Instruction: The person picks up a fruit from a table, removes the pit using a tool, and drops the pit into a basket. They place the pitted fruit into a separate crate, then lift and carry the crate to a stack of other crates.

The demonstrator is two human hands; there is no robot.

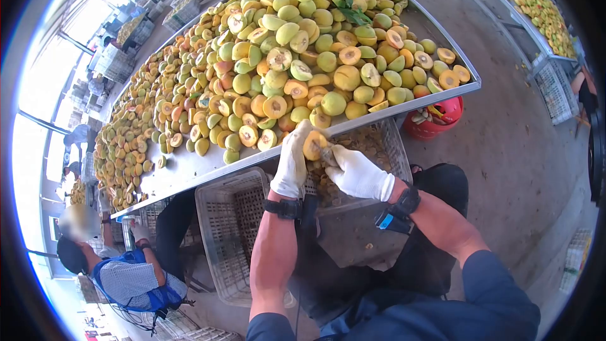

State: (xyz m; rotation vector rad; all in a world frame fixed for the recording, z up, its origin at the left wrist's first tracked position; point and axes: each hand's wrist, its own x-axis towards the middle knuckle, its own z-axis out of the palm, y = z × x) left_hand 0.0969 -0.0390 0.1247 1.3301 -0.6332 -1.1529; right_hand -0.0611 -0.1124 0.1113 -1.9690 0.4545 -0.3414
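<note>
My left hand [291,163], in a white glove, is closed on a peach half [314,145] just in front of the table's near edge. Its orange cut face is turned to the right. My right hand [358,173], gloved too, has its fingers pinched together against that cut face; the fingertips look dark and soiled, and what they hold there is too small to make out. Beyond both hands, a large heap of whole and halved green-yellow peaches [276,79] covers the metal-edged table [183,180].
Below my hands, a crate [399,151] contains brownish pits or scraps. A second plastic crate [233,233] stands to its left. A red bucket [424,127] sits under the table's right corner. At left, a person in a blue vest [136,278] sits by the table.
</note>
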